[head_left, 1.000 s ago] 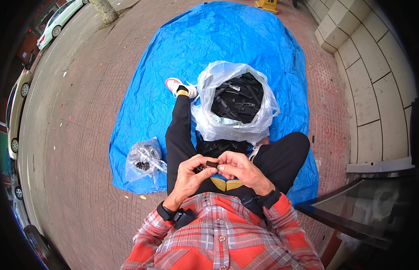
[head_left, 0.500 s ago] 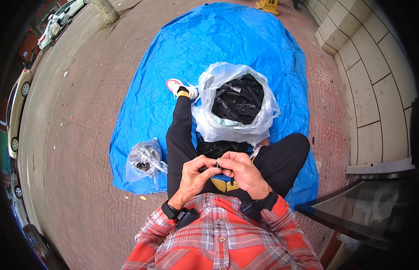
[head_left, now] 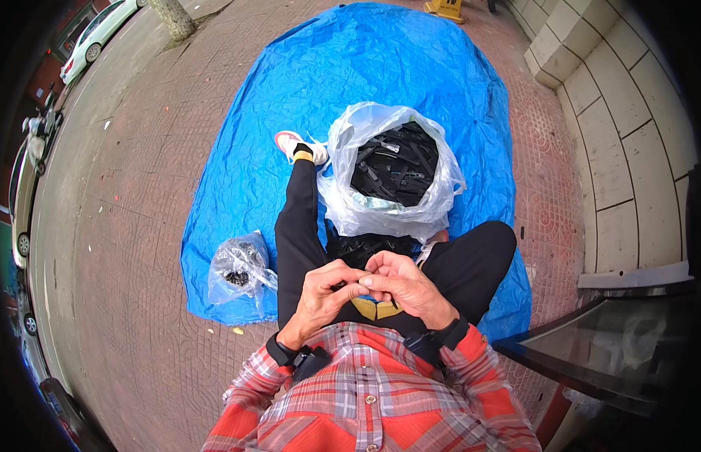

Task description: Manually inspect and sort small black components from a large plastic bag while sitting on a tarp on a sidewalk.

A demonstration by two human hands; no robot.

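Note:
My left hand and my right hand meet above my lap, fingertips pinched together. Whatever they hold is small and hidden by thumbs and fingers, so I cannot make it out. Just beyond the hands, between my legs, lies a heap of black pieces. Behind that heap stands a large translucent plastic bag, its mouth wide, filled with flat black strip-like parts. To the left of my leg sits a smaller clear bag with small dark bits inside.
A blue tarp lies under my legs and the bags, over reddish paving. At the right rise a tiled wall and a dark-framed glass panel. A yellow object stands at the far edge. Cars line the left.
My right thumb has shifted over the meeting point, covering the small thing that partly showed between the fingertips. Both hands stay in nearly the same place. A scooter on the far left road has moved nearer.

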